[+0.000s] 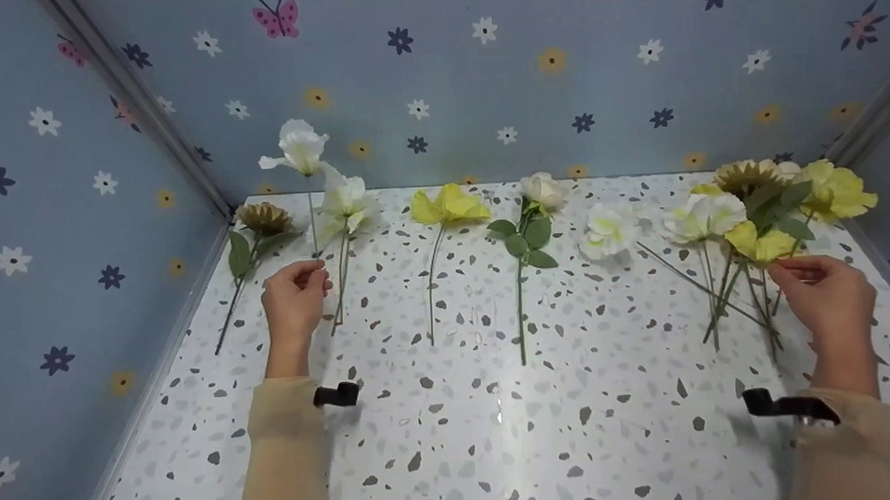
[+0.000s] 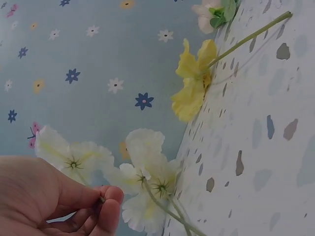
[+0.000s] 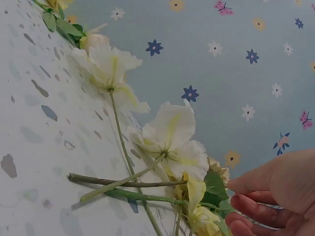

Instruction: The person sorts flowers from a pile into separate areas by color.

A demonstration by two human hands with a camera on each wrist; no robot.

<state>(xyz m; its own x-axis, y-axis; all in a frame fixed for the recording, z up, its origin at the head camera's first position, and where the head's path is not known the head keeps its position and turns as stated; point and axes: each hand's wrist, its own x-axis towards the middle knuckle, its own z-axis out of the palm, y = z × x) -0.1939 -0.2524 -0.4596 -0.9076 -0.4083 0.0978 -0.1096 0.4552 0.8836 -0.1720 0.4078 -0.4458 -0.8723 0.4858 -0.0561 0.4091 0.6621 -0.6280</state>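
My left hand [image 1: 294, 294] pinches the stem of a white flower [image 1: 302, 147] between thumb and fingertips, holding its bloom up above the table. Just right of it lie white flowers [image 1: 347, 202] with crossing stems, and to its left a brown flower [image 1: 263, 219] with green leaves. In the left wrist view the pinched stem end shows at the fingertips. My right hand [image 1: 830, 293] is beside a heap of flowers, close to a yellow flower [image 1: 762, 244]. In the right wrist view a gap separates thumb and fingers, and nothing is seen gripped.
A yellow flower [image 1: 449, 205], a pale rose [image 1: 541, 192] and a white flower [image 1: 609, 231] lie between the hands on the speckled table [image 1: 498, 443]. The heap at right also has a brown flower [image 1: 748, 178] and several crossing stems. Patterned blue walls [image 1: 468, 84] enclose the back and sides.
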